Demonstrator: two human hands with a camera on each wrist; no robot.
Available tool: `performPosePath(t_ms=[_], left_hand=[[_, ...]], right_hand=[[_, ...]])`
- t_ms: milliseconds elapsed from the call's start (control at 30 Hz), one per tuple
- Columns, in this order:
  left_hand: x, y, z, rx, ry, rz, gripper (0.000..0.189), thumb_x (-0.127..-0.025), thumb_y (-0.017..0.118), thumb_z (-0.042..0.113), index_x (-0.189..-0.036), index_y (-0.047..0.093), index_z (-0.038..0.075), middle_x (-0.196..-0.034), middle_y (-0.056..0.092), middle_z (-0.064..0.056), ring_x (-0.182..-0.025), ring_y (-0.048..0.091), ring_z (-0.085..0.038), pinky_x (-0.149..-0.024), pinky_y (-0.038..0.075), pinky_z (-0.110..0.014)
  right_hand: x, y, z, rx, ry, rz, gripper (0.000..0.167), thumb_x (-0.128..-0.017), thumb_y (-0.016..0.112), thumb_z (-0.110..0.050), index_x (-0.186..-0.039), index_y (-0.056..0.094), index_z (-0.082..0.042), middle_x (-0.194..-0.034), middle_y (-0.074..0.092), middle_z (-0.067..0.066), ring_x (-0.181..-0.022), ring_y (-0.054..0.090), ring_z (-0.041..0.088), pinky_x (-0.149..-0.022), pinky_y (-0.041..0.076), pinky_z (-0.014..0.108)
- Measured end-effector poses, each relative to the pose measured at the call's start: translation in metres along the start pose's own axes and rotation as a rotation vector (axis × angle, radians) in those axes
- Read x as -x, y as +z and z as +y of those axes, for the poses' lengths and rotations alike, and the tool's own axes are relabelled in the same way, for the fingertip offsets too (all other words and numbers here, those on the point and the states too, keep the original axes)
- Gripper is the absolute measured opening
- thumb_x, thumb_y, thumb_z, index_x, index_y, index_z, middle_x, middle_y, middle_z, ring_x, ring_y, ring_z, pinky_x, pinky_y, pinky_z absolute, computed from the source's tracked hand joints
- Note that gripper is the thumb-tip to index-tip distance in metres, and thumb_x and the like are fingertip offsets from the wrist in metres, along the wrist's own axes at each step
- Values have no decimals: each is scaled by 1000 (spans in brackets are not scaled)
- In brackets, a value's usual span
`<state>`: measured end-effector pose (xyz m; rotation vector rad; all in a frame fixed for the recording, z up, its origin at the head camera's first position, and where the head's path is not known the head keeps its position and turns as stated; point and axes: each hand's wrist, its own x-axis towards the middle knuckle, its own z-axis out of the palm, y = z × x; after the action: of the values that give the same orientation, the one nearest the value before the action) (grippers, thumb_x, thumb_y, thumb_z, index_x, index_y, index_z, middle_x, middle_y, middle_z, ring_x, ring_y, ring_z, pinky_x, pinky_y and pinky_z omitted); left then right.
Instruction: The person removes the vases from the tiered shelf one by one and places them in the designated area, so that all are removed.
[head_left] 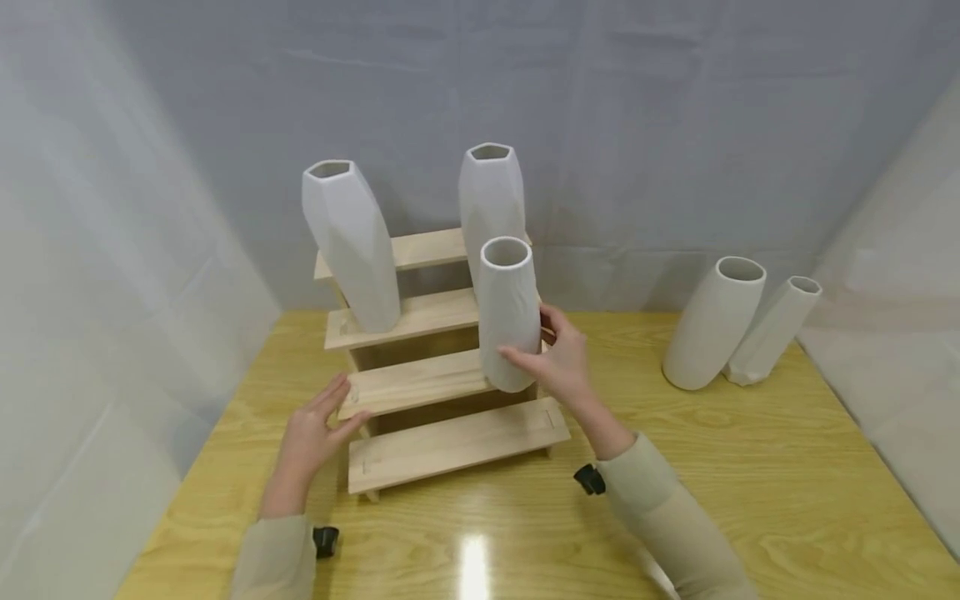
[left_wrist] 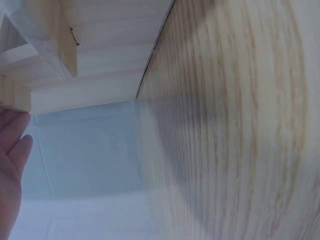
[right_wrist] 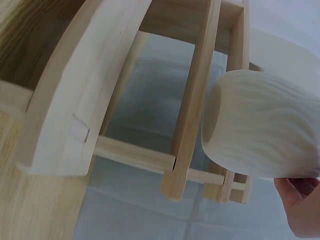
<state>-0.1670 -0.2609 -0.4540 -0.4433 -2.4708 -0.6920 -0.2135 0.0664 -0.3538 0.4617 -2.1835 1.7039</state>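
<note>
My right hand [head_left: 561,357] holds a round white vase [head_left: 510,321] by its lower right side, thumb across the front. Wavy ridges mark this vase [right_wrist: 270,125] in the right wrist view, where part of its underside shows. It is upright in front of the right end of a pale wooden stepped shelf [head_left: 457,443]. At the left end of the shelf's second step from the bottom, my left hand [head_left: 306,433] rests its extended fingers against the board. In the left wrist view, the fingertips [left_wrist: 20,147] are at a board's end.
A faceted white vase [head_left: 352,250] stands on the third step at left. Another faceted vase [head_left: 491,200] stands behind the held one, its base hidden. At the table's right are a rounded vase [head_left: 712,325] and a slimmer angular vase [head_left: 772,333]. Grey cloth [head_left: 637,125] hangs behind.
</note>
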Motion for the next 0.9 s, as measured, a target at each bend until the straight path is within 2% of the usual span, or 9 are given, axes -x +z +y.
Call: performPosePath(t_ms=[167,300,533,900], left_hand=[[1,-1,-1,4,5,10,60,-67,76,15,-116,52,-10,-122,48,-23,-100,53,-39,-78,46,-48],[0,-2,-1,3,8,7,60,-68,76,17,-116,52,-10,-122,48,-23,-100,53,-39,-79,46,-48],[0,0,-1,-2,32,9,59,-69,75,18,-115,52,-11,-120,48,-25,-99,53,-40,-79,46,-48],[0,-1,0,5,2,-10,59,-68,76,16,-116,52,-9,-122,48,-24,-101,52,-39,-81,45,-48]], right_hand=[[-5,-8,15,22,-19,29,62,-61,81,-9,-112,51,7,-105,57,21,-95,55,28,-83,47,34],[-6,-14,20,20,-37,62,59,-62,81,-8,-111,52,8,-104,57,21,-94,55,28,-83,48,36],[-5,-27,25,51,-24,106,58,-63,80,-7,-111,52,8,-103,57,21,-93,56,28,-82,48,35],[-9,-46,29,93,11,159,58,-63,79,-7,-112,51,8,-106,56,22,-96,55,29,-83,47,36]])
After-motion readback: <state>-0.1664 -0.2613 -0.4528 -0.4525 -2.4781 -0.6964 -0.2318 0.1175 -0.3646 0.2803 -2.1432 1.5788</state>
